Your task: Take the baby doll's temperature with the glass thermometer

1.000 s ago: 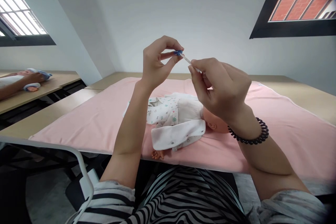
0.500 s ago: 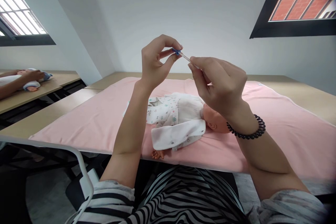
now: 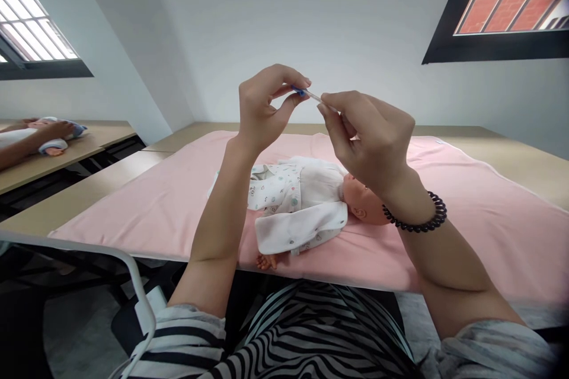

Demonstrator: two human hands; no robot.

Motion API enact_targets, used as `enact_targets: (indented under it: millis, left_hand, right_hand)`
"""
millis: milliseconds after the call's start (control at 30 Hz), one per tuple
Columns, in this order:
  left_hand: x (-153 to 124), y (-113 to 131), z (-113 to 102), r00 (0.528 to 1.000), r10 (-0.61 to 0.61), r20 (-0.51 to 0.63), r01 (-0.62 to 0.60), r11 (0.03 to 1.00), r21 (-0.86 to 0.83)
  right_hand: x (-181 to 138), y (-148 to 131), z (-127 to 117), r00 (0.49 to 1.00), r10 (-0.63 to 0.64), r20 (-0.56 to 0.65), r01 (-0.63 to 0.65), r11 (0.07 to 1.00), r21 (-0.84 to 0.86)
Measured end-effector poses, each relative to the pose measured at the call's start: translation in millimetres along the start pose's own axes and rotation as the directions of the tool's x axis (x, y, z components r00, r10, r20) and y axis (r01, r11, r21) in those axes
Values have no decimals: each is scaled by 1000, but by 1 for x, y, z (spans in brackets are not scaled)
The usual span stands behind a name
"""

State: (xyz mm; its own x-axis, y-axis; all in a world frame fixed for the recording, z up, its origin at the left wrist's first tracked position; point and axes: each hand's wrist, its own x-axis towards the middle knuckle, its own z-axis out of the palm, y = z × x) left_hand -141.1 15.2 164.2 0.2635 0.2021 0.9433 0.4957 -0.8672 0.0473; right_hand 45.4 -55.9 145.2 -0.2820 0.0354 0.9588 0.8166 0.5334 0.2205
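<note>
Above the doll, my left hand (image 3: 265,108) pinches the blue end of a thin, pale stick (image 3: 315,97) between thumb and fingertips. My right hand (image 3: 376,139) grips the other end of this stick, which is mostly hidden in its fingers. The stick slants slightly down to the right, and its exact kind is too small to make out. Under my hands a baby doll (image 3: 322,180) in white patterned clothes lies on its back, head to the right. Its top hangs loose on the near side, and my right hand partly covers its head.
A pink blanket (image 3: 146,207) covers much of the wooden table (image 3: 471,136). At the far left, another person's hands (image 3: 53,129) touch a second doll on a separate table. A white curved tube (image 3: 137,275) stands at the near left, beside a dark chair.
Both hands keep hold of the stick. My left hand has dropped slightly and the right has risen a little, so the stick lies flatter. The doll stays in place.
</note>
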Motion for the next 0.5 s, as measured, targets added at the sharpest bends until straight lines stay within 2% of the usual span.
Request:
enact_targets:
  millis: [233, 400, 500]
  left_hand:
    - [1, 1, 5, 996, -68, 57, 65, 997, 41]
    - [5, -1, 3, 991, -54, 126, 59, 998, -39]
    - [6, -3, 2, 982, -54, 184, 65, 996, -59]
  right_hand:
    - [3, 8, 2, 999, 40, -16, -39, 999, 12]
    - [7, 24, 1, 996, 93, 6, -93, 987, 127]
    - [9, 35, 3, 986, 165, 27, -167, 964, 207]
